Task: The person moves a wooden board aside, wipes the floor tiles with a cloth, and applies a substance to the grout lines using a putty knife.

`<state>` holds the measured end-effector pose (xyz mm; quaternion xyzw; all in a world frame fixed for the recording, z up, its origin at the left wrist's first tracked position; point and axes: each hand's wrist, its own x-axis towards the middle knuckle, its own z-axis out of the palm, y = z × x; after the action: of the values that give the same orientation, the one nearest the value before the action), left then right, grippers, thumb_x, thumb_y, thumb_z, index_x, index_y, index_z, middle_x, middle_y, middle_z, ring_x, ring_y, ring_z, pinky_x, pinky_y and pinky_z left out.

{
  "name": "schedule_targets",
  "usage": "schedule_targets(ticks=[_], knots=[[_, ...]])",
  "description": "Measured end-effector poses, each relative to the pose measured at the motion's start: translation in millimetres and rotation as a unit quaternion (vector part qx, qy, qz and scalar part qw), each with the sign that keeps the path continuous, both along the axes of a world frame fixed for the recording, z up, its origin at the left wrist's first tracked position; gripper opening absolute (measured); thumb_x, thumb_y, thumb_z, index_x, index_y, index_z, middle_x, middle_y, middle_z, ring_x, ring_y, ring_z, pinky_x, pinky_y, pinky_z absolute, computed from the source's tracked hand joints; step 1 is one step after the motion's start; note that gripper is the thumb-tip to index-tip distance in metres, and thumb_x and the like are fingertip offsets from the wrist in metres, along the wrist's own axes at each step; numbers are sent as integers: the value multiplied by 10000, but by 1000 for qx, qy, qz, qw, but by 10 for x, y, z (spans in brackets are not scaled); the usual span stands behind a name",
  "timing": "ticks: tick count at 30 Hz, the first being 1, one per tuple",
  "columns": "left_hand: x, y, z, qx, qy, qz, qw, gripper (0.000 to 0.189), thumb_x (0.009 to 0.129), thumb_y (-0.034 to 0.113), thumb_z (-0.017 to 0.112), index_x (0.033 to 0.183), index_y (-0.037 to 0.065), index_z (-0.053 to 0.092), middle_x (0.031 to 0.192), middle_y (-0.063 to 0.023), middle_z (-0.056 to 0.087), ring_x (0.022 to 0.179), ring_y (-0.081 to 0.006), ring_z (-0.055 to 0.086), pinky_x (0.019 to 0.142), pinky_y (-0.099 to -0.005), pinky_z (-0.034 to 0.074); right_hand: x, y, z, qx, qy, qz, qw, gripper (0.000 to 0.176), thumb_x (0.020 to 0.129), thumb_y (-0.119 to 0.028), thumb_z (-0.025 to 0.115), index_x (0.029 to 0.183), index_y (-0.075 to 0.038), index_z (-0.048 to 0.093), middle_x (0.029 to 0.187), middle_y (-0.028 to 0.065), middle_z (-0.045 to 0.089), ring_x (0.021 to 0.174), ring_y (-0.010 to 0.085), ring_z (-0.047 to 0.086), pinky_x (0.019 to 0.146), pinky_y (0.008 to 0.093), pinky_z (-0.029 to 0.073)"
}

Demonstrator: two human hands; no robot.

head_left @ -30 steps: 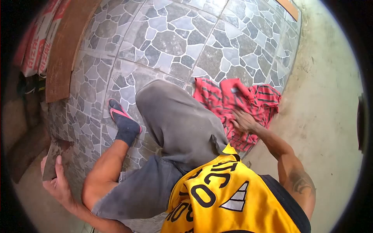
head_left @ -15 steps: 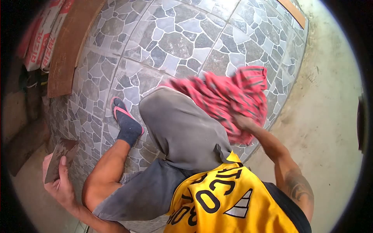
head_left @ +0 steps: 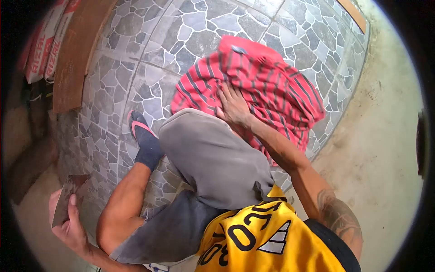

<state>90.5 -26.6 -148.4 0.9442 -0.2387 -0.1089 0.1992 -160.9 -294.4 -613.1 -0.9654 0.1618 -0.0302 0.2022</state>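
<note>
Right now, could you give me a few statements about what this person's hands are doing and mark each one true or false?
1. The right hand lies flat on a red striped cloth. True.
2. The cloth lies on bare concrete. False: it lies on stone-patterned tiles.
3. The left hand holds a flat tool. True.
4. The foot is bare. False: it wears a dark sock and a pink sandal.
</note>
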Motion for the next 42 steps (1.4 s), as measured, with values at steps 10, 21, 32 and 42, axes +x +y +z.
schedule_targets(ticks=[10,21,32,42], knots=[[-75,-242,-50,-19,25,-14,999,113,943,2,644,1043,-48,655,997,-48,617,865,-100,532,748,-212,417,-731,-1773,-117,-142,17,-235,961,457,885,-268,527,1190,71,558,1304,345,534,1117,483,579,926,588,486],[-133,-584,-53,-68,66,-79,992,91,942,21,663,1021,-26,658,879,20,595,802,-59,507,713,-199,393,-2076,389,-621,150,125,9,981,648,939,-372,579,1471,-31,436,1523,222,416,1371,325,456,1099,405,421],[77,249,182,-84,-125,90,984,179,950,92,683,1078,-34,684,959,-26,668,848,-94,589,774,-228,455,-2755,-258,424,36,273,85,957,728,853,-359,595,1409,76,418,1438,322,417,1397,477,343,1180,567,256],[290,1279,-799,-85,-100,294,947,335,943,189,718,1121,-91,672,1050,-85,713,917,-158,644,847,-295,494,1416,39,-74,-59,-9,176,983,699,856,-422,534,1346,77,517,1507,280,383,1460,419,290,1206,487,240]])
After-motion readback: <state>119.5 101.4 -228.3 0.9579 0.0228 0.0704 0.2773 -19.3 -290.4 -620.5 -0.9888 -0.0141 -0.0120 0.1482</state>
